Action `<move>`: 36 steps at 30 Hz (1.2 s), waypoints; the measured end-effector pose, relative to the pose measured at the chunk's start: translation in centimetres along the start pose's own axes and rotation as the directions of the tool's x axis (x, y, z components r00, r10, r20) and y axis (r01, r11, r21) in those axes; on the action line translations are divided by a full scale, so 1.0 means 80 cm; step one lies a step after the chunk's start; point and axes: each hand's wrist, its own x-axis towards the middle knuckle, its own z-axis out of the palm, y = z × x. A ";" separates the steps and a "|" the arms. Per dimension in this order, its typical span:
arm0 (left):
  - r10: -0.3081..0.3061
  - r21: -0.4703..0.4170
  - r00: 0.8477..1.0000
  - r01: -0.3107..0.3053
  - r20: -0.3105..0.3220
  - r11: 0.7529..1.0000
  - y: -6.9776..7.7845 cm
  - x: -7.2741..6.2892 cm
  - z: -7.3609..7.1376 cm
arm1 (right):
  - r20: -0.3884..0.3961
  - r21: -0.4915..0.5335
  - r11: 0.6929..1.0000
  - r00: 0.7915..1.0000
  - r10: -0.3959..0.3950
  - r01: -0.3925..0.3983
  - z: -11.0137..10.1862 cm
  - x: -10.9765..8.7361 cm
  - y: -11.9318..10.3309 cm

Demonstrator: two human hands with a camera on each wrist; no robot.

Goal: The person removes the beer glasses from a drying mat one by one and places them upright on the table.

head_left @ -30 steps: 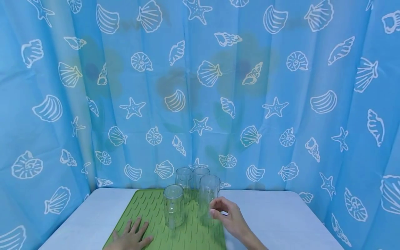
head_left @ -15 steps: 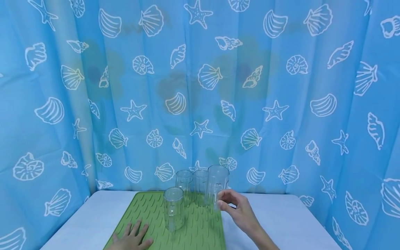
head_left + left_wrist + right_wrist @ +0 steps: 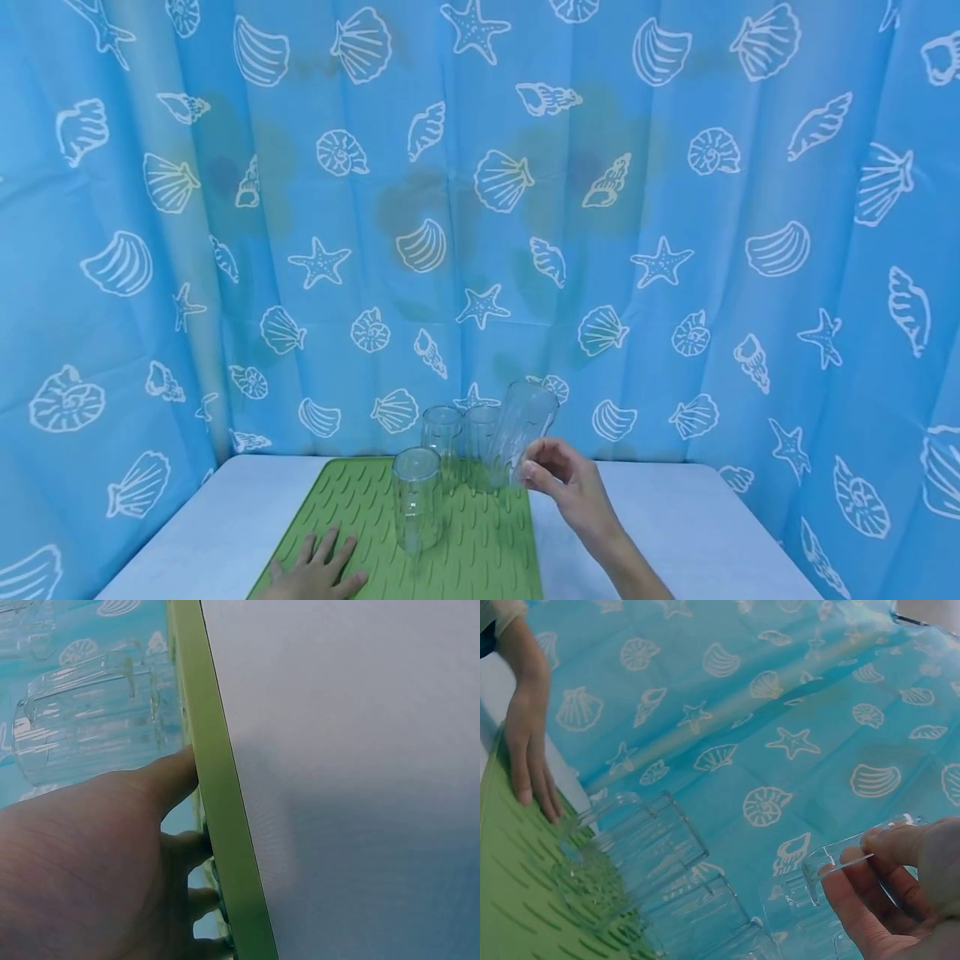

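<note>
My right hand (image 3: pixel 566 483) pinches a clear glass mug (image 3: pixel 525 425) by its side, at what looks like its handle. The mug is raised at the mat's back right, its top leaning right. In the right wrist view, thumb and fingers of the right hand (image 3: pixel 900 889) close on the clear glass. My left hand (image 3: pixel 311 571) lies with fingers spread on the green ridged mat (image 3: pixel 360 500), near its front left. Another clear glass mug (image 3: pixel 417 504) stands upright mid-mat. Behind it stand a third clear glass (image 3: pixel 441 442) and a fourth (image 3: pixel 480 437), partly overlapped by the raised mug.
A white-covered table (image 3: pixel 645 533) extends on both sides of the mat. Blue curtain (image 3: pixel 480 250) with white shell and starfish prints hangs behind and on both sides.
My right hand has lifted the mug from the mat's right side and carried it up and away from me. It now tilts to the right. The left hand stays in place.
</note>
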 end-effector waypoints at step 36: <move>0.010 0.013 1.000 -0.010 -0.016 1.000 0.009 -0.003 -0.008 | -0.043 0.724 0.681 0.979 0.201 -0.108 0.009 0.007 0.003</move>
